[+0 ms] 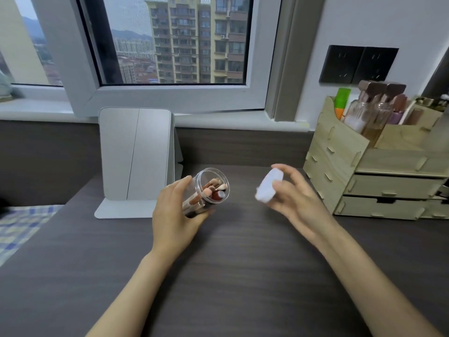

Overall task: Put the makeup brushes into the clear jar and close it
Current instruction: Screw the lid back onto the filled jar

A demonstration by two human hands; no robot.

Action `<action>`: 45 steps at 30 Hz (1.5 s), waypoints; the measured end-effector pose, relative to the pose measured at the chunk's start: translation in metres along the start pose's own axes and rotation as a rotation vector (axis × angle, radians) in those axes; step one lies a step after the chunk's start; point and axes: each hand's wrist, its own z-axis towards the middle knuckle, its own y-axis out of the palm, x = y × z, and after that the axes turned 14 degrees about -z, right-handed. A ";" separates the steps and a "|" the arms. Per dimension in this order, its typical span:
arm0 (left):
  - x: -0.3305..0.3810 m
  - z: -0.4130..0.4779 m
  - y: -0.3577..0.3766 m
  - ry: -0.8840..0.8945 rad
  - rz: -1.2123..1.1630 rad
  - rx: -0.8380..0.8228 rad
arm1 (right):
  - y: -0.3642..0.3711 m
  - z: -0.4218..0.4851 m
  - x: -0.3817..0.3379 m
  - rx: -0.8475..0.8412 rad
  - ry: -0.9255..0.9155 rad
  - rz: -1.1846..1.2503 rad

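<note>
Clear plastic jar (208, 190), tilted with its open mouth toward the window, makeup brushes (211, 189) inside, grasped in my left hand (173, 215) above the desk (243, 263) centre; my right hand (295, 198) grasps the blurred white lid (268, 187), apart from the jar.

Bare desk (243, 276) between mirror (136, 154), organizer (340, 166)

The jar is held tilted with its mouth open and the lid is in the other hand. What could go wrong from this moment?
1. The left hand holds the clear jar tilted, mouth open, so the makeup brushes may slide out onto the desk.
2. The right hand pinches the white lid only at its fingertips, and the lid looks blurred; it could slip.
3. Brush tips near the rim may stop the lid from seating.
</note>
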 end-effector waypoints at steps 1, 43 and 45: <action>0.000 0.000 0.000 0.002 -0.001 -0.001 | 0.006 0.003 -0.005 -0.009 -0.014 0.163; 0.024 -0.004 -0.006 -0.457 -0.560 -0.269 | 0.059 0.019 -0.029 -0.094 -0.302 -0.705; 0.024 -0.004 -0.005 -0.453 -0.555 -0.274 | 0.065 0.014 -0.030 0.015 -0.377 -0.937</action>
